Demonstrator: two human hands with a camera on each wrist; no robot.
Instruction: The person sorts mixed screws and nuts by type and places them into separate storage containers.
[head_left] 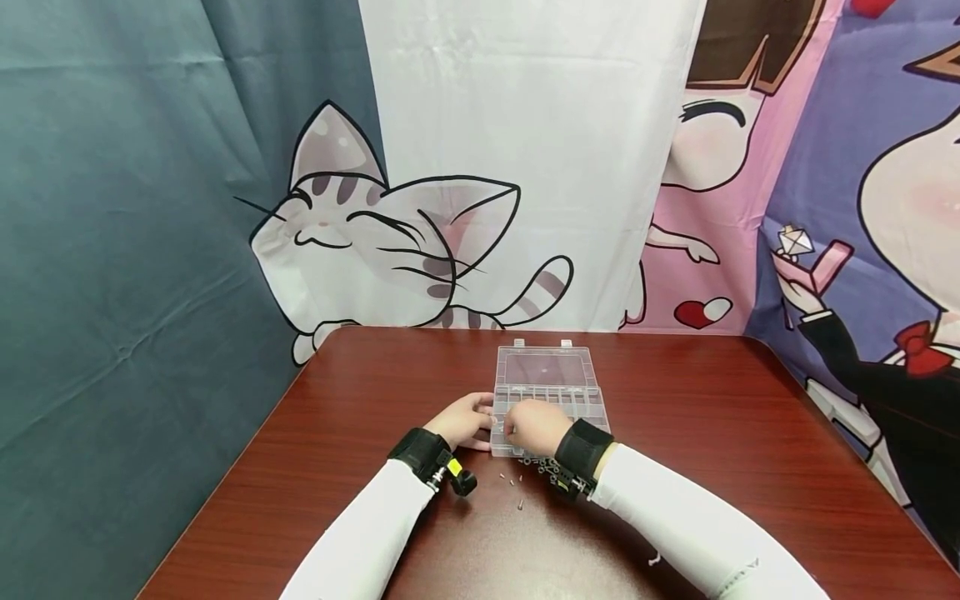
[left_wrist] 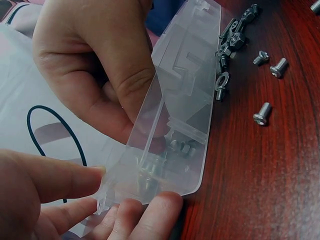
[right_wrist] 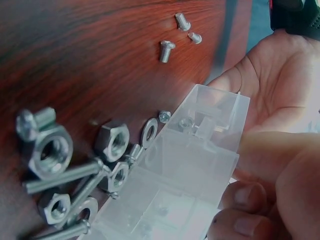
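A clear plastic compartment box point(head_left: 595, 408) lies with its lid point(head_left: 546, 367) open toward the back. My left hand point(head_left: 459, 421) holds the box's left end; in the left wrist view its thumb and fingers grip the corner. My right hand point(head_left: 538, 425) reaches over the front left part, fingers curled and tips down in an end compartment. Through the clear wall, small metal screws or nuts point(left_wrist: 183, 148) show in that compartment. Whether the right fingertips pinch a piece is hidden. In the right wrist view the left hand point(right_wrist: 280, 85) lies behind the box end.
Along the box's front edge lies a pile of hex nuts point(right_wrist: 114, 141), washers point(right_wrist: 149, 133) and long bolts point(right_wrist: 65, 177). Several short screws point(left_wrist: 262, 114) are scattered on the brown table point(head_left: 300, 500) nearer me. Printed curtains point(head_left: 525, 125) hang behind the table.
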